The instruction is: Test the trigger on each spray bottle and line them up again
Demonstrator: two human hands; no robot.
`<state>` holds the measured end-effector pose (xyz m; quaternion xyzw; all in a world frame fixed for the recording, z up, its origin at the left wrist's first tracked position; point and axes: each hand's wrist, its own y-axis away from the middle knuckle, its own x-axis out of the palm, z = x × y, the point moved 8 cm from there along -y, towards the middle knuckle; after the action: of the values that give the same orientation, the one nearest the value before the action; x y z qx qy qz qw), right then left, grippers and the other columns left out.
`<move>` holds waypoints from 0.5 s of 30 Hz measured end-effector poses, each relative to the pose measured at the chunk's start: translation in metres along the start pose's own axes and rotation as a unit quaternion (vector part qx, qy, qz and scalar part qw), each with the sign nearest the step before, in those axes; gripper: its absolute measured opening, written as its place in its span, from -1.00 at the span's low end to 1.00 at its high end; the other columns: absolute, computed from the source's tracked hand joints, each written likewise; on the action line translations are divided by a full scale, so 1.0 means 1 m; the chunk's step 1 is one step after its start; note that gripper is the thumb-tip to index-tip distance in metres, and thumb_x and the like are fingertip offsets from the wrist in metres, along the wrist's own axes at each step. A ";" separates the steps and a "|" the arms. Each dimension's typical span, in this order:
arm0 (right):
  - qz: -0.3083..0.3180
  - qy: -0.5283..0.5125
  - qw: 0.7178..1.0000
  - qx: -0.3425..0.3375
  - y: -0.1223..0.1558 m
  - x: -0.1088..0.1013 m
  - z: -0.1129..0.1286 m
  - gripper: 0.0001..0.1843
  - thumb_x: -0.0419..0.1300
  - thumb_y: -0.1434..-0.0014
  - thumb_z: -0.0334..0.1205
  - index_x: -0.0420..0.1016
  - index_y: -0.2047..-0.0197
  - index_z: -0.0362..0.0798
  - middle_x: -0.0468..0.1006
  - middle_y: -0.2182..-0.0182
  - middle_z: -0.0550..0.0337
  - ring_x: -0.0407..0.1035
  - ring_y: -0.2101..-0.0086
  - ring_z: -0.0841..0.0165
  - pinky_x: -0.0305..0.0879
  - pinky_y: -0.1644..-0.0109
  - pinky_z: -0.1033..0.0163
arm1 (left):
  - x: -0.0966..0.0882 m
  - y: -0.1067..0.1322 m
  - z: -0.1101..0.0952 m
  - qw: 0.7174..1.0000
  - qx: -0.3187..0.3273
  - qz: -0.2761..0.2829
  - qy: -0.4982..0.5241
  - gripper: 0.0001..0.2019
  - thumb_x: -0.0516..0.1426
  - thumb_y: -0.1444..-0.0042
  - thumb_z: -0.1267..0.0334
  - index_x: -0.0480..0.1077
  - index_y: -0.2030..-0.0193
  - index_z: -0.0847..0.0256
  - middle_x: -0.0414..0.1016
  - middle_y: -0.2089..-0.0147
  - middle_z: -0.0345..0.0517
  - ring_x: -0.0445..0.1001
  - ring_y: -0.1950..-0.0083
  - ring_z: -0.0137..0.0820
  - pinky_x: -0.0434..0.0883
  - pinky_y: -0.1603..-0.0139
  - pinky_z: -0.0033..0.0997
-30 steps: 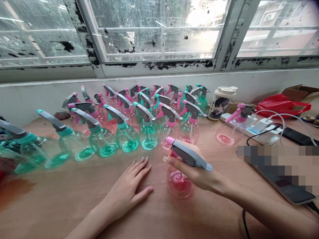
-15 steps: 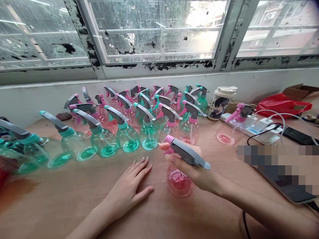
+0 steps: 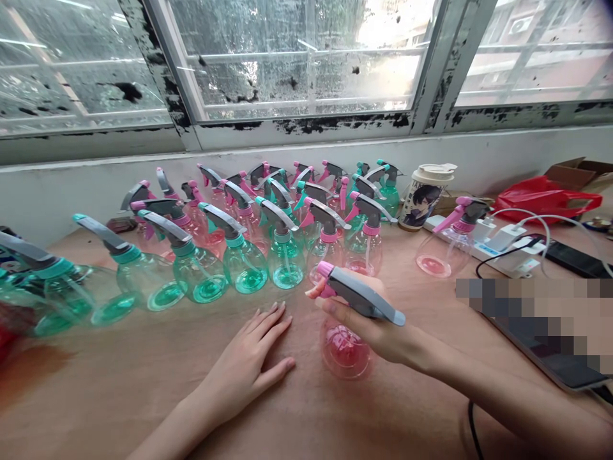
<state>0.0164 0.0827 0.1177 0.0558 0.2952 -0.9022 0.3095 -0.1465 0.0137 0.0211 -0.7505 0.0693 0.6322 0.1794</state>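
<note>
My right hand (image 3: 373, 326) grips the neck and trigger of a pink spray bottle (image 3: 343, 348) with a grey and pink spray head (image 3: 360, 296); the bottle stands on the brown table (image 3: 119, 390). My left hand (image 3: 244, 367) lies flat on the table just left of that bottle, fingers stretched out, holding nothing. Behind both hands stand several rows of green spray bottles (image 3: 244, 262) and pink spray bottles (image 3: 366, 246), reaching back to the wall under the window.
A lone pink bottle (image 3: 447, 246) stands to the right near a lidded printed cup (image 3: 425, 195). A white power strip (image 3: 502, 246) with cables, two phones (image 3: 572, 259) and a red bag (image 3: 546, 198) lie at the right. A blurred patch covers part of the right side.
My right hand's finger moved on the trigger of the pink bottle and the bottle shifted slightly. The left hand stayed flat on the table.
</note>
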 end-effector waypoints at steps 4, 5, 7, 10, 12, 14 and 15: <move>0.001 0.019 1.000 -0.004 -0.001 -0.001 0.000 -0.87 0.17 -0.25 -0.25 0.36 0.36 -0.02 0.41 0.46 0.30 0.32 0.45 0.43 0.31 0.35 0.29 | 0.000 0.000 0.000 1.000 -0.001 0.004 0.003 -0.44 0.05 -0.31 -0.05 0.16 -0.37 0.13 0.10 -0.42 0.05 0.12 -0.40 -0.07 0.15 -0.34 0.08; 0.002 0.022 1.000 -0.005 -0.002 -0.001 0.000 -0.84 0.16 -0.25 -0.24 0.34 0.39 -0.02 0.38 0.48 0.31 0.30 0.47 0.44 0.28 0.37 0.30 | 0.000 0.000 0.000 1.000 -0.001 0.006 0.000 -0.43 0.05 -0.31 -0.05 0.16 -0.37 0.14 0.10 -0.42 0.05 0.12 -0.40 -0.07 0.15 -0.35 0.07; 0.005 0.026 1.000 -0.009 -0.003 0.000 0.002 -0.78 0.15 -0.25 -0.24 0.29 0.44 -0.03 0.33 0.49 0.32 0.25 0.49 0.46 0.24 0.42 0.31 | 0.001 0.000 0.000 1.000 0.000 0.009 -0.006 -0.43 0.04 -0.31 -0.06 0.15 -0.37 0.15 0.09 -0.42 0.06 0.11 -0.40 -0.08 0.15 -0.35 0.07; 0.009 0.032 0.999 -0.009 -0.003 0.000 0.005 -0.76 0.14 -0.24 -0.23 0.27 0.46 -0.03 0.28 0.52 0.32 0.20 0.51 0.46 0.19 0.48 0.33 | 0.000 0.000 0.001 1.000 0.000 0.003 -0.010 -0.43 0.04 -0.31 -0.06 0.14 -0.37 0.11 0.10 -0.42 0.04 0.13 -0.40 -0.09 0.16 -0.35 0.05; 0.009 0.036 0.999 -0.005 -0.003 0.000 0.005 -0.78 0.14 -0.24 -0.24 0.29 0.45 -0.03 0.28 0.52 0.31 0.20 0.51 0.45 0.19 0.50 0.33 | 0.001 0.001 0.002 1.000 0.000 -0.001 -0.009 -0.43 0.05 -0.31 -0.06 0.13 -0.38 0.09 0.10 -0.42 0.02 0.13 -0.40 -0.09 0.17 -0.34 0.05; 0.010 0.040 0.999 -0.005 -0.001 0.000 0.005 -0.77 0.13 -0.23 -0.24 0.28 0.47 -0.03 0.27 0.54 0.31 0.18 0.53 0.46 0.19 0.51 0.34 | 0.001 0.001 0.003 1.000 0.001 -0.002 -0.011 -0.43 0.05 -0.31 -0.06 0.13 -0.38 0.10 0.10 -0.42 0.03 0.13 -0.40 -0.08 0.17 -0.34 0.06; 0.010 0.041 0.999 -0.006 0.000 0.000 0.006 -0.77 0.13 -0.23 -0.24 0.28 0.47 -0.02 0.27 0.54 0.31 0.18 0.53 0.46 0.20 0.51 0.33 | 0.002 0.000 0.003 1.000 0.002 -0.001 -0.013 -0.43 0.05 -0.31 -0.06 0.14 -0.37 0.10 0.09 -0.42 0.03 0.13 -0.40 -0.08 0.17 -0.34 0.07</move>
<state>0.0168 0.0792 0.1221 0.0936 0.3121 -0.8945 0.3062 -0.1491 0.0146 0.0187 -0.7422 0.0671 0.6413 0.1827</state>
